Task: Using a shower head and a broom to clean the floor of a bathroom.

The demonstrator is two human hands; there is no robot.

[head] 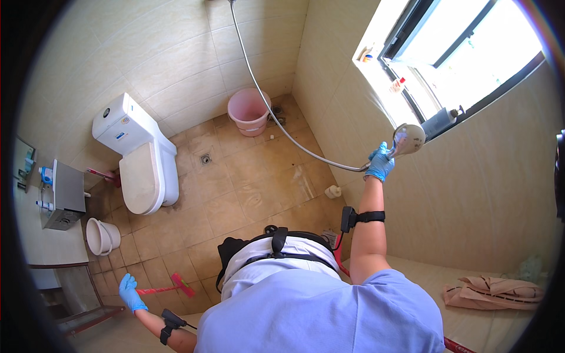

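My right hand (pixel 380 164), in a blue glove, is raised beside the window and grips the handle of a shower head (pixel 409 139). From the handle a metal shower hose (pixel 289 132) curves up to the far wall. No water is seen coming out. Low on the left, my left hand (pixel 131 293), also gloved in blue, is closed at the upper end of a red handle (pixel 156 290). At the other end of that handle is a pink and green head (pixel 183 285), apparently of a floor brush, near the tiled floor.
A white toilet (pixel 140 178) with its lid down stands left of a pink bucket (pixel 251 115). Further left are a white bucket (pixel 98 238) and a grey shelf box (pixel 66 194). Bottles, including a grey pump bottle (pixel 437 123), line the windowsill. A folded towel (pixel 490 294) lies right.
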